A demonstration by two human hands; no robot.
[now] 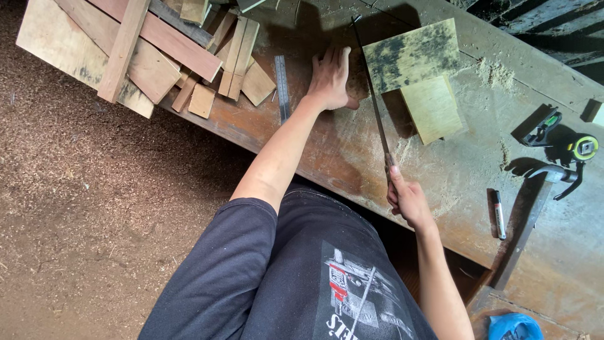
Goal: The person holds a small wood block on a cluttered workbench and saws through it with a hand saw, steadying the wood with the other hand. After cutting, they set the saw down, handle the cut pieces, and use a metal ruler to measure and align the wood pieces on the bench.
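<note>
My right hand (408, 200) grips the handle of a thin-bladed hand saw (372, 94), whose blade runs up across the workbench (352, 151). My left hand (329, 79) lies flat, fingers spread, on the bench just left of the blade. Right of the blade lies a dark-stained square board (412, 53), and below it a smaller pale plywood piece (433, 108). Sawdust is scattered around the cut.
A steel ruler (282, 87) lies left of my left hand, beside a pile of wood offcuts (157, 50). At the right lie a marker pen (498, 214), a hammer (535, 208) and a tape measure (584, 147). The floor at left is covered in sawdust.
</note>
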